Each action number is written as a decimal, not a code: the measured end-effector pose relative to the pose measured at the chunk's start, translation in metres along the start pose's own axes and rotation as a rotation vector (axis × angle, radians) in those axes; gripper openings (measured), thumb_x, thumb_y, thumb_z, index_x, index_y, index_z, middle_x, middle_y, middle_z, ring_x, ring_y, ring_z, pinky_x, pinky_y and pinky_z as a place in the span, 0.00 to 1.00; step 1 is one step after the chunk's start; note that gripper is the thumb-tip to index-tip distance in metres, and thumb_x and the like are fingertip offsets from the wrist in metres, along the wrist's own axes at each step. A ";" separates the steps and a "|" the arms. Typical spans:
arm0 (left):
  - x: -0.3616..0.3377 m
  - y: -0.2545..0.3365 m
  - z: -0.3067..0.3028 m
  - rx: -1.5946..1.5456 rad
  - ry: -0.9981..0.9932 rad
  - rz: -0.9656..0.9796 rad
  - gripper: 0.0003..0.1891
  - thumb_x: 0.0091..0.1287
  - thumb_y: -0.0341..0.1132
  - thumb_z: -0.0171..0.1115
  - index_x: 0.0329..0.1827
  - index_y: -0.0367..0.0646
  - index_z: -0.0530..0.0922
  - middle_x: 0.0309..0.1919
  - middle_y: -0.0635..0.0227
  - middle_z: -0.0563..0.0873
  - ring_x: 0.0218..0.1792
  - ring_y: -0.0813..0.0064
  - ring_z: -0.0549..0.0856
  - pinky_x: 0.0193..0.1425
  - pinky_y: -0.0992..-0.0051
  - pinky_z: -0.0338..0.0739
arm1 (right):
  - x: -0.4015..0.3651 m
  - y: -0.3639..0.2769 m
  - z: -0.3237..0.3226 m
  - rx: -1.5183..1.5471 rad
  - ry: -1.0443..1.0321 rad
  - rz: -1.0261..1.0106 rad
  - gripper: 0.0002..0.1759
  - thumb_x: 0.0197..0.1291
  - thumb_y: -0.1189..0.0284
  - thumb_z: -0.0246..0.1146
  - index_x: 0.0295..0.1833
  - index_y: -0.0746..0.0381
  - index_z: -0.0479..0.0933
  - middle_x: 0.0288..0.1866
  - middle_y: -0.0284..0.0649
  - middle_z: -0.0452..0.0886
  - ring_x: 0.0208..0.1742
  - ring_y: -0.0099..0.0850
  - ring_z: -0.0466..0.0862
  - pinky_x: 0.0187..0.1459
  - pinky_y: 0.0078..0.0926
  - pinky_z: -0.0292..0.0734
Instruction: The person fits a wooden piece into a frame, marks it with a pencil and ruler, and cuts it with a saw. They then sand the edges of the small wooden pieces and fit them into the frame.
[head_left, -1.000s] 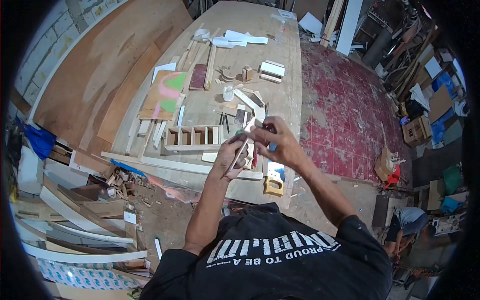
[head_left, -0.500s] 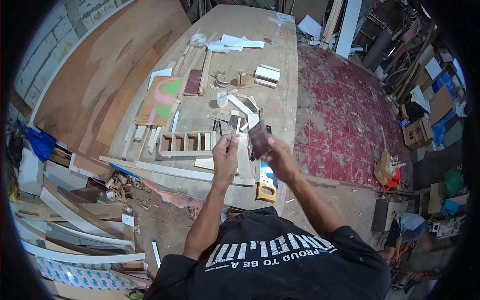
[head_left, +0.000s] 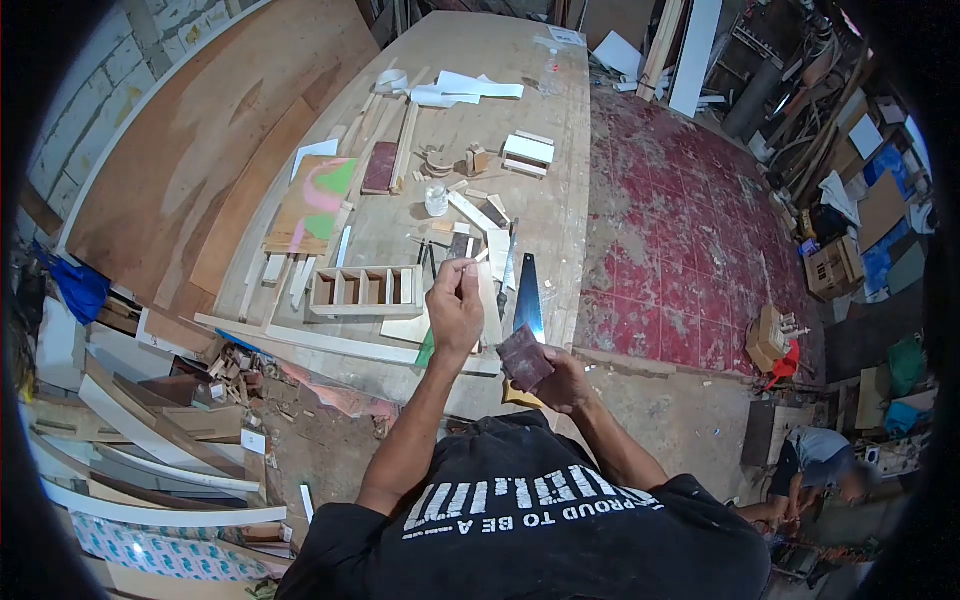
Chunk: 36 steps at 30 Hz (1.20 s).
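While left hand (head_left: 455, 305) pinches a small pale piece (head_left: 463, 264) above the plywood desk (head_left: 556, 130) | right hand (head_left: 568, 385) grips dark reddish-brown sandpaper sheet (head_left: 522, 355), low | step: apparently inspection | further sanding needs paper raised to piece.

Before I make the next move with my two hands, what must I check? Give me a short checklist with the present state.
1. Left hand pinches the small piece: ok, fingertips closed.
2. Right hand grips the brown sheet: ok.
3. Piece and sheet touch: not ok, apart.
4. Handsaw lies flat on the table, in no hand: ok.
5. Surface state of the piece: cannot tell, too small.
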<state>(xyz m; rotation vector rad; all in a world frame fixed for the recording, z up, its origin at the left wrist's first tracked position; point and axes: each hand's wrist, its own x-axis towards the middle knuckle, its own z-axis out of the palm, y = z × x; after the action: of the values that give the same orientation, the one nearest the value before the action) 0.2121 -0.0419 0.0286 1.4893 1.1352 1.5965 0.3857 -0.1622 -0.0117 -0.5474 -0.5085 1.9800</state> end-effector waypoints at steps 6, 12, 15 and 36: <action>0.004 0.011 -0.006 -0.066 -0.083 -0.177 0.11 0.78 0.32 0.55 0.54 0.32 0.75 0.35 0.65 0.87 0.33 0.83 0.83 0.39 0.81 0.77 | 0.013 -0.009 0.014 -0.537 0.299 -0.471 0.29 0.63 0.64 0.68 0.66 0.67 0.74 0.56 0.44 0.77 0.55 0.33 0.79 0.57 0.32 0.74; 0.001 0.019 0.003 -0.416 -0.220 -0.311 0.13 0.77 0.36 0.56 0.52 0.33 0.78 0.37 0.66 0.87 0.32 0.85 0.83 0.37 0.82 0.78 | 0.025 -0.016 0.046 -1.602 0.409 -0.924 0.27 0.54 0.73 0.73 0.62 0.58 0.80 0.51 0.49 0.74 0.50 0.41 0.77 0.46 0.36 0.75; 0.001 0.001 -0.006 -0.497 -0.429 -0.486 0.17 0.80 0.40 0.50 0.55 0.35 0.79 0.44 0.64 0.88 0.41 0.78 0.87 0.47 0.75 0.84 | 0.027 -0.014 0.051 -1.640 0.435 -0.928 0.27 0.54 0.73 0.74 0.61 0.58 0.80 0.52 0.50 0.73 0.50 0.42 0.77 0.45 0.36 0.75; -0.012 0.015 -0.026 -0.395 -0.678 -0.538 0.13 0.77 0.35 0.55 0.55 0.36 0.78 0.37 0.68 0.85 0.31 0.83 0.85 0.34 0.80 0.81 | 0.046 -0.083 0.051 -1.200 0.419 -0.672 0.21 0.60 0.69 0.69 0.60 0.61 0.82 0.49 0.43 0.78 0.51 0.33 0.78 0.51 0.30 0.74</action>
<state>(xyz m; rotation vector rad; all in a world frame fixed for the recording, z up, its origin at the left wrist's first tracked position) 0.1896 -0.0628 0.0376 1.1793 0.6866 0.7865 0.3960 -0.0912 0.0691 -1.2649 -1.3828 0.7241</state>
